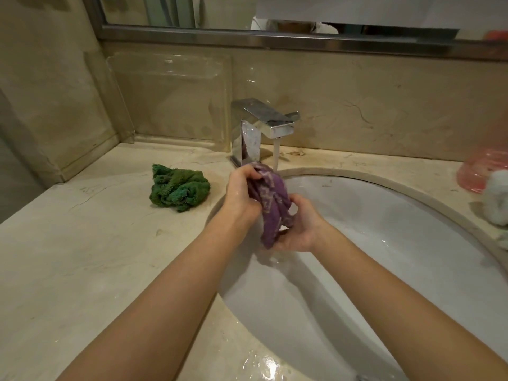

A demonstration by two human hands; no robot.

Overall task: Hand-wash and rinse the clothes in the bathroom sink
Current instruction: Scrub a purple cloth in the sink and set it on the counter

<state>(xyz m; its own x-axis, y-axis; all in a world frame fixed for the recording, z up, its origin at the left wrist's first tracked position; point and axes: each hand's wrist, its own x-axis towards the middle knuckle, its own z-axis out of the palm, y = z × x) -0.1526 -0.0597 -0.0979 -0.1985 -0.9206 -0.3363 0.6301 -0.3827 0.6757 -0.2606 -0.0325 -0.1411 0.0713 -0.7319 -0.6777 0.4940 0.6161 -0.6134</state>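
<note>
Both forearms reach over the sink [412,257]. Left grip [242,188] and right grip [299,224] clench the purple cloth [270,196] above the basin, near the running tap [264,125]. Green cloth [178,188] lies left on the worktop [82,257].

Wet marble counter [82,257] — crumpled green cloth [179,190] on it (left of the tap [261,127]).
</note>
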